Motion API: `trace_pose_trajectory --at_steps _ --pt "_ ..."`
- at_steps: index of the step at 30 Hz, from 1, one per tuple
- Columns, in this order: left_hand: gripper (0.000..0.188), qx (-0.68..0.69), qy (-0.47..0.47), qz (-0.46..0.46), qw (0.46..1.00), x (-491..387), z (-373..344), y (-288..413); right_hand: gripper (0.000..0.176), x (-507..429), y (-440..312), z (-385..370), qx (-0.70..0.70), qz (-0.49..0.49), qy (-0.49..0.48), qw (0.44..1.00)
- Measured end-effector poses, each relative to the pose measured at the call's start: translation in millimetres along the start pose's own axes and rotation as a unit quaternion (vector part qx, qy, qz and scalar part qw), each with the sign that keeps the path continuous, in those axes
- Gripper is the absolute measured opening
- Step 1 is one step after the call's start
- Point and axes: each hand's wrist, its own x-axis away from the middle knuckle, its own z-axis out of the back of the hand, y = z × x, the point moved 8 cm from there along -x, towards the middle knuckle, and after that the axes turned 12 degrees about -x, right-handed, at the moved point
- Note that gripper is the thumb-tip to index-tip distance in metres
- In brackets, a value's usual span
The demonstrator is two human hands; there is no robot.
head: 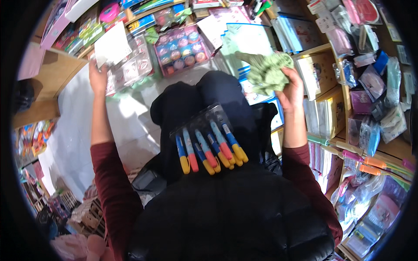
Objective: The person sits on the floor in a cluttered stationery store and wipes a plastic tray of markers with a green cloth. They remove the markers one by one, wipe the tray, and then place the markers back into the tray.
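Observation:
My right hand grips a crumpled light green cloth, raised over pale plastic folders with blue edges. At the upper left, my left hand has its fingers at the lower corner of a blank white card and seems to pinch it; the fingertips are partly hidden. Just right of that hand lies a clear box with several pale round items inside. On my dark-clothed lap rests a clear pouch with several blue, yellow and coral pens sticking out towards me.
A box of small colourful round jars stands ahead, beyond my knees. Wooden shelves with notebooks rise along the right, with packaged goods hanging beside them. Long sticks with coloured handles jut out lower right. White floor tiles show at left.

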Motion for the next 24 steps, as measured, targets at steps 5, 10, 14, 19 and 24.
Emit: trace_pose_trajectory --at_steps 5,10,14,19,24 --pt "0.084 0.027 -0.161 -0.268 0.949 162.1 60.2 127.6 0.073 41.2 -6.9 -10.4 0.442 0.052 -0.134 0.885" --pt "0.111 0.351 -0.176 -0.298 0.87 263.7 104.6 187.4 0.098 102.9 42.3 -38.8 0.63 0.063 -0.336 0.697" --pt "0.108 0.311 -0.124 -0.232 0.913 278.6 103.2 230.6 0.085 121.4 81.0 -52.8 0.63 0.056 -0.382 0.674" --pt "0.076 0.256 -0.01 -0.21 0.944 237.2 113.8 274.2 0.068 117.8 79.6 -72.2 0.515 0.154 -0.382 0.752" --pt "0.072 0.283 -0.058 -0.247 0.925 189.9 104.0 307.9 0.057 93.5 52.6 -76.9 0.469 0.231 -0.308 0.795"
